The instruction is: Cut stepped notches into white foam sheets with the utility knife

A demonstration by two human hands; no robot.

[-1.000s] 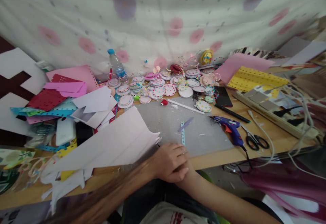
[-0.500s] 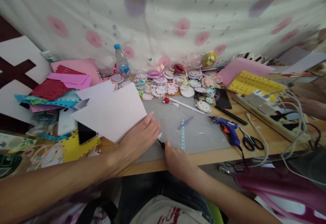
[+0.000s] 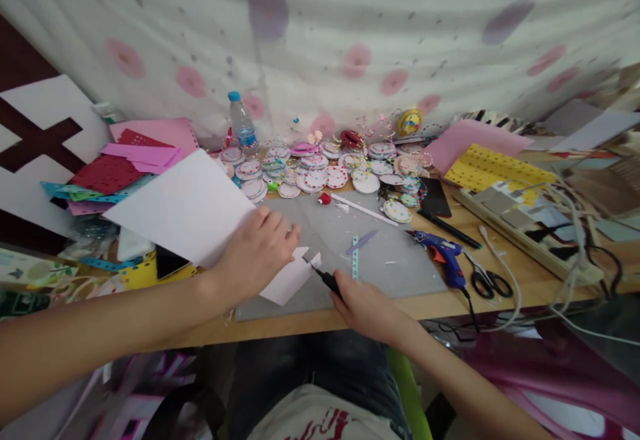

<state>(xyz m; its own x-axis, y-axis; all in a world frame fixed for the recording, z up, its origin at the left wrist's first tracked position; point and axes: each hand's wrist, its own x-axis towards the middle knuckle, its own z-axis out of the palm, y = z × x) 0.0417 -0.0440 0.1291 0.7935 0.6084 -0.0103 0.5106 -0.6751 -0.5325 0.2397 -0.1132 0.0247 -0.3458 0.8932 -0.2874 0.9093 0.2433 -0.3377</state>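
Observation:
A large white paper sheet [image 3: 185,207] tilts over the left part of the desk, its right edge gripped by the curled fingers of my left hand [image 3: 260,250]. Just below those fingers, a smaller white paper piece [image 3: 287,283] with a notch at its upper edge lies on the grey mat [image 3: 410,273]. My right hand [image 3: 367,303] is closed around the black handle of a craft knife [image 3: 329,282]. Its blade points up-left, at the small piece's right corner; whether it touches the paper I cannot tell. A pale blue perforated strip [image 3: 355,260] and a purple sliver [image 3: 363,241] lie nearby.
Round decorated discs [image 3: 314,179] crowd the mat's back edge beside a water bottle [image 3: 243,123]. To the right are a blue glue gun [image 3: 445,257], scissors [image 3: 487,277] and a power strip [image 3: 530,233] with cables. Coloured sheets [image 3: 107,170] pile up at left.
My left hand has moved left and slightly up with the large sheet. The small notched piece now shows on the mat. The knife in my right hand has shifted slightly right, its blade now visible.

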